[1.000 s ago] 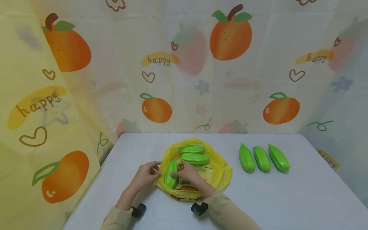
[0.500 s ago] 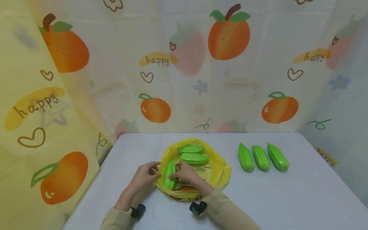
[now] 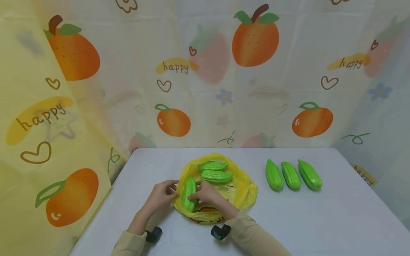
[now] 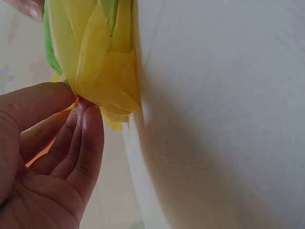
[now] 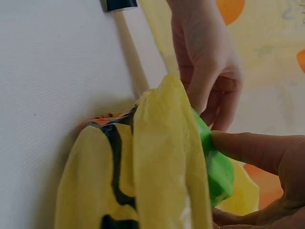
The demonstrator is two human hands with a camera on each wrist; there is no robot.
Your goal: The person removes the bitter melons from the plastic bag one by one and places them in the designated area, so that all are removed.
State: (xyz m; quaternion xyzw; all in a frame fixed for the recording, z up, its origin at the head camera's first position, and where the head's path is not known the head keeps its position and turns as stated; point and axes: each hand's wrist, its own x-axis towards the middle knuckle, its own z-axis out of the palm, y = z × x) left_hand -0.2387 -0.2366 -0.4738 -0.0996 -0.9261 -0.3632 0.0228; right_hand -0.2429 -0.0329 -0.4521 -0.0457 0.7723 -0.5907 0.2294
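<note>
A Delicate Double Pinch on the Left Side

And there it was, a green gourd (image 3: 189, 197) just inside the left wall of the yellow bag (image 3: 241, 174), its length running toward the far edge of the tabletop (image 3: 288, 213)! The right hand (image 3: 207, 192) had it pinched between thumb and fingers; the left hand (image 3: 161, 195) was pinching the bag's thin film from outside. Beyond, two more gourds (image 3: 216, 176) lay crosswise in the bag, while three gourds (image 3: 290, 176) sat well apart in a row toward the far right corner.

Good technique here, one would judge, meant a steady left grip to give the film no slack, and a light right grip, eased off only once the gourd was settled; haste might have dragged the wall along.

Now to the close cameras! The left wrist view showed the film caught at the fingers, a detail the head view left unclear. In the right wrist view the bag's wall covered much of the gourd; only the head view took in the whole row.
</note>
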